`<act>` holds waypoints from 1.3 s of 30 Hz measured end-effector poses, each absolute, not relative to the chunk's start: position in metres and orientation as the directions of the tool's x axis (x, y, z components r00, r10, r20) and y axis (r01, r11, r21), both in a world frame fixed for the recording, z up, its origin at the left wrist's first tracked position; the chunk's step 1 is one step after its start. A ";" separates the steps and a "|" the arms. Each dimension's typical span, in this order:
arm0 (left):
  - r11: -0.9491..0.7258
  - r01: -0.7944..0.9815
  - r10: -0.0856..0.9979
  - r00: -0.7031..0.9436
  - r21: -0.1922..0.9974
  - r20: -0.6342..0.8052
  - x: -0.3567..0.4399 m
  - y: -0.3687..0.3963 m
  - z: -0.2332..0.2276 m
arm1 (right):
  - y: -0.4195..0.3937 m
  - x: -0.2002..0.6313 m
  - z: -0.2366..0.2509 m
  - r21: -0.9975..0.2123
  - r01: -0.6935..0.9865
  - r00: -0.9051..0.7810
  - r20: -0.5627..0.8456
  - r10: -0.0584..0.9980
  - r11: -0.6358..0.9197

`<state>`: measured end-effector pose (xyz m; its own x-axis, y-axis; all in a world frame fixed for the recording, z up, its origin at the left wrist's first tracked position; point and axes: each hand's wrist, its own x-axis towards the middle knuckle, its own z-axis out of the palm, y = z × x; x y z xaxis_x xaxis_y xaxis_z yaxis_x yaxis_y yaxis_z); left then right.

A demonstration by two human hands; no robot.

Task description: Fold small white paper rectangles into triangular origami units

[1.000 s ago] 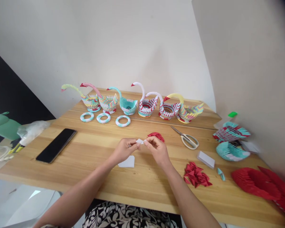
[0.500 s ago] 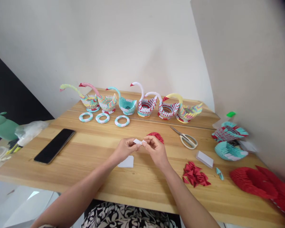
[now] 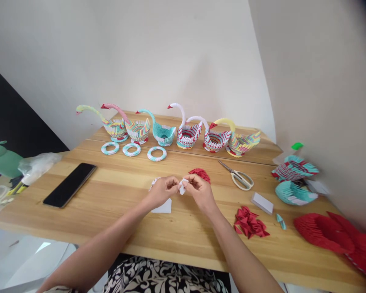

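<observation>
Both hands meet over the middle of the table, pinching a small folded white paper slip (image 3: 183, 187). My left hand (image 3: 163, 192) is closed on its left edge with thumb and fingertips. On the other side, my right hand (image 3: 201, 194) presses the slip between thumb and index finger. White paper sheets (image 3: 163, 206) lie just below my left hand. Some white pieces (image 3: 153, 183), mostly hidden, show behind that hand. A pile of folded red paper pieces (image 3: 200, 173) lies behind my right hand, partly covered by it.
Several paper swans (image 3: 164, 135) line the back, with three paper rings (image 3: 156, 154) before them. A phone (image 3: 70, 185) lies left. On the right are scissors (image 3: 240, 179), a white paper stack (image 3: 262, 203), loose red pieces (image 3: 250, 222) and a large red paper model (image 3: 323, 234).
The white slip has turned from lying sideways between the hands to standing steeply, and it looks narrower. Both hands stay nearly in place. White pieces behind my left hand now show.
</observation>
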<state>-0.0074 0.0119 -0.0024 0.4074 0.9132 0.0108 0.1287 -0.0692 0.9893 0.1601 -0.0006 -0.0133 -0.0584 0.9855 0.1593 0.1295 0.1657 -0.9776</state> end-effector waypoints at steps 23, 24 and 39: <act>0.150 -0.053 0.940 0.316 0.987 -0.126 -0.007 0.014 0.006 | 0.001 0.170 -0.008 -0.560 0.509 -0.272 0.616 0.740 0.653; 0.160 -0.072 0.937 0.325 0.984 -0.129 -0.008 0.014 0.005 | 0.000 0.171 -0.007 -0.524 0.521 -0.304 0.624 0.720 0.674; 0.064 -0.023 0.947 0.318 0.998 -0.053 -0.006 0.013 0.003 | 0.000 0.169 -0.009 -0.635 0.495 -0.209 0.576 0.791 0.593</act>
<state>-0.0056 0.0126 0.0032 0.3180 0.9466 -0.0534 -0.0235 0.0642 0.9977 0.1691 0.0004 -0.0087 -0.2087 0.7906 0.5757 0.4952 0.5930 -0.6349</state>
